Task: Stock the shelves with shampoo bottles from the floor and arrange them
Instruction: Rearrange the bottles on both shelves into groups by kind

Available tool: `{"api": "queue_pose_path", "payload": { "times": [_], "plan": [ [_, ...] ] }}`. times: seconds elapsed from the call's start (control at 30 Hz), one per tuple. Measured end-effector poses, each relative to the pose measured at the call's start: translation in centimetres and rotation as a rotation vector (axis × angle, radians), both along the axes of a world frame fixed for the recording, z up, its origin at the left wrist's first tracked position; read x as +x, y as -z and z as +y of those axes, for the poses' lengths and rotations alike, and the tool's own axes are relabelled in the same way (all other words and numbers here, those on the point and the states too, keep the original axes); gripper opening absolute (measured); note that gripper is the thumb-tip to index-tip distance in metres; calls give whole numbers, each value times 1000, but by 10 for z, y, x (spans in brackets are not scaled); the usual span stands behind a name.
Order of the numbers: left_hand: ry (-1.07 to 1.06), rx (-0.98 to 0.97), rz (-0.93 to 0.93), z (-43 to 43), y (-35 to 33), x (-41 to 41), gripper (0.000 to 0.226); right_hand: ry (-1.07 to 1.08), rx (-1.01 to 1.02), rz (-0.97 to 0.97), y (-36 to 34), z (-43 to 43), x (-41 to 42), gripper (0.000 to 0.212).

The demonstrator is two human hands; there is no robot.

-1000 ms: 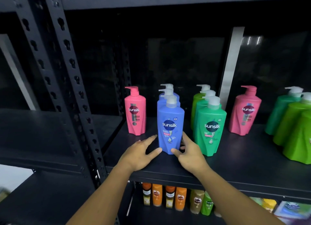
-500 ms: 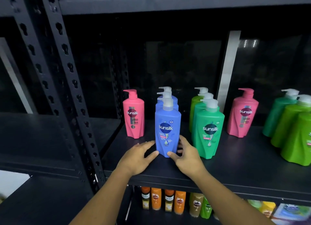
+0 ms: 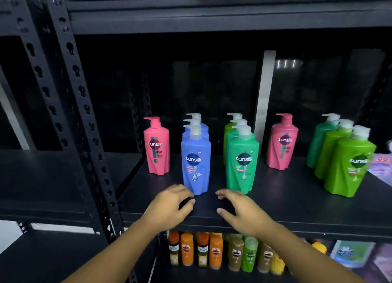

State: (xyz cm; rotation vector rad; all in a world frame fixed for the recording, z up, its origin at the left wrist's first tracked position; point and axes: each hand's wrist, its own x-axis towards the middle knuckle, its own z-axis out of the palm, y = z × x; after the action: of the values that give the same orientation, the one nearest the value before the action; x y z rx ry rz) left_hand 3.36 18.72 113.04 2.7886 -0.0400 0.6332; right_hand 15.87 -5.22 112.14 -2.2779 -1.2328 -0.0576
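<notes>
Hands, change: both have drawn back toward the shelf's front edge from the blue bottle's base, which they flanked half a second ago; the bottle stands where it stood.
Head view, blue bottle (image 3: 196, 162): upright at frame centre, with a white pump top, a dark round "sunsilk" label facing the camera and a faceted lower body. It heads a row of three blue bottles.
Blue bottle, place: on the black shelf (image 3: 297, 208), between the left pink bottle (image 3: 157, 149) and the front green bottle (image 3: 242, 164).
Left hand (image 3: 169, 208): palm down, fingers loosely curved and holding nothing. Its fingertips are at the bottle's lower left corner; whether they touch it cannot be told.
Right hand (image 3: 239, 212): palm down, fingers spread and relaxed, holding nothing. It sits just below and right of the bottle's base, apart from it.
Right of frame: a second pink bottle (image 3: 283, 142), then a lime-green row (image 3: 350, 162).
Bottom of frame: small orange and green bottles (image 3: 212, 251) on the shelf beneath.
Left of frame: a perforated black upright (image 3: 84, 113).
</notes>
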Motion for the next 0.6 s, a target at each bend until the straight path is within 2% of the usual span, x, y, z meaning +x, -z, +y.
{"api": "queue_pose_path", "payload": {
  "times": [0.1,0.23,0.3,0.43,0.53,0.6],
  "plan": [
    [92,-11,4,-26,4,5,40,-55,-139,-99,-2,-39,7,41],
    [135,-94,38,-56,5,31,44,78,-259,-78,-2,-75,27,48],
    [87,-247,58,-69,6,51,57,157,-309,-33,-2,-86,37,54],
    [-6,-584,119,-89,4,90,108,219,-350,64,-1,-89,52,58],
    [-7,-673,107,-96,4,116,116,250,-325,144,-2,-84,65,61],
    [0,-739,79,-99,5,128,113,268,-234,257,-3,-83,74,59]
  ]
}}
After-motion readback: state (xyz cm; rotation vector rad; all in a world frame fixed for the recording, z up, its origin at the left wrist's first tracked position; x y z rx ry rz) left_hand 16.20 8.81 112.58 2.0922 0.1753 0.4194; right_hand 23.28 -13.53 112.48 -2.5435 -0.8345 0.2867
